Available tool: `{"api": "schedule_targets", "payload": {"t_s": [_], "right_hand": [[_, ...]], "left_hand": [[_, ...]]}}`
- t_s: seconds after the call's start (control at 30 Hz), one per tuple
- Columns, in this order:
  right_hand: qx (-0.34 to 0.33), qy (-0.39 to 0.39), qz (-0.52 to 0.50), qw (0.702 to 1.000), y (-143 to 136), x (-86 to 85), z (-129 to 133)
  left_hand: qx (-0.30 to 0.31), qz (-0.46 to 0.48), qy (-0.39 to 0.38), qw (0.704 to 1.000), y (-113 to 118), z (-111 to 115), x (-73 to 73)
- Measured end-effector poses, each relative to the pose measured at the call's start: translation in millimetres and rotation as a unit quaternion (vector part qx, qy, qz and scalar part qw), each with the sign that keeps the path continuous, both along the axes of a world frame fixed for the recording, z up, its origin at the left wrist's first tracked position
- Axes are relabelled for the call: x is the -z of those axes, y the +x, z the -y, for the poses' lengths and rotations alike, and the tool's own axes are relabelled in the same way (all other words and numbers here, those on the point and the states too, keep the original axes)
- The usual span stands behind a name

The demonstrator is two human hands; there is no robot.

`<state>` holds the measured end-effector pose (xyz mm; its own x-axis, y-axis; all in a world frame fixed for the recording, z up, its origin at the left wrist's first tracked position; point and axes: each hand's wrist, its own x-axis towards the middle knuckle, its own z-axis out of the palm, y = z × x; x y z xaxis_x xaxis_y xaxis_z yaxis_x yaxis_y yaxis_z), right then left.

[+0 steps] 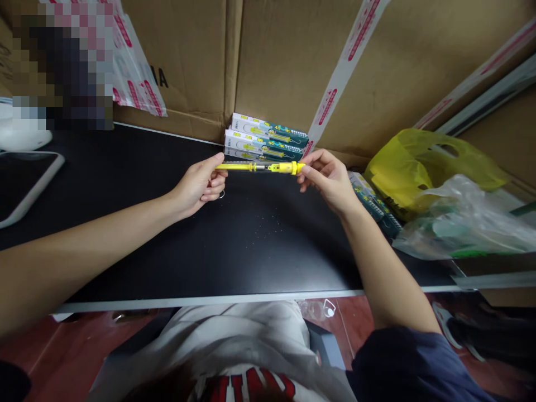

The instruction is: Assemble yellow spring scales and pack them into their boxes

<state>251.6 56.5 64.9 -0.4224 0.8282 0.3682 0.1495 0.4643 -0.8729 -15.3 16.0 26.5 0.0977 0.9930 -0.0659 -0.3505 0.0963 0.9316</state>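
Observation:
A slim yellow and clear tube-shaped device (276, 167), with a metal spring part visible near its middle, is held level above the black table (251, 245). My left hand (201, 184) grips its left end, with a small metal ring or hook showing below the fingers. At the other end, the thumb and fingers of my right hand (324, 176) pinch the yellow cap. Just behind the device, printed white and green boxes (266, 139) are stacked against the cardboard.
More printed boxes (374, 204) lie right of my right hand, beside a yellow plastic bag (402, 167) and a clear plastic bag (464, 223). Large taped cardboard boxes (285, 61) wall the back. A white-edged tablet (29, 184) rests at the far left.

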Motion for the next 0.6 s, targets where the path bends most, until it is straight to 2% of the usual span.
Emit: {"api": "schedule_targets", "payload": {"t_s": [0.6], "right_hand": [[-0.010,-0.012,-0.027,1.000,-1.0,-0.6,0.7]], "left_hand": [[-0.005,0.002,-0.002,1.000,0.2,0.1,1.0]]}}
